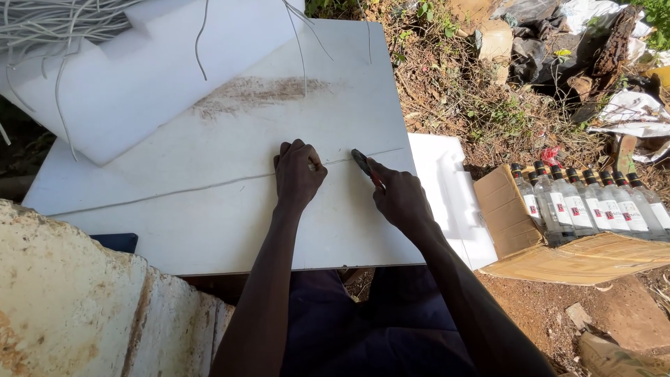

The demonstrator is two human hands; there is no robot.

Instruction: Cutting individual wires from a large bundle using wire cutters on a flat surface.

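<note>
A long thin white wire [174,190] lies across a white board [230,223] that serves as a worktop. My left hand [298,173] is closed in a fist, pressing the wire down near the board's middle. My right hand [399,197] grips a pair of pliers [364,165] with red handles; their dark jaws sit on the wire just right of my left hand. A short stretch of wire [384,151] runs on toward the board's right edge.
A white foam slab [132,77] and a bundle of white wires [49,24] lie at the back left. At the right stands an open cardboard box [509,223] of several clear bottles. A pale stone block [70,300] sits front left. Rubble and weeds cover the ground [488,84].
</note>
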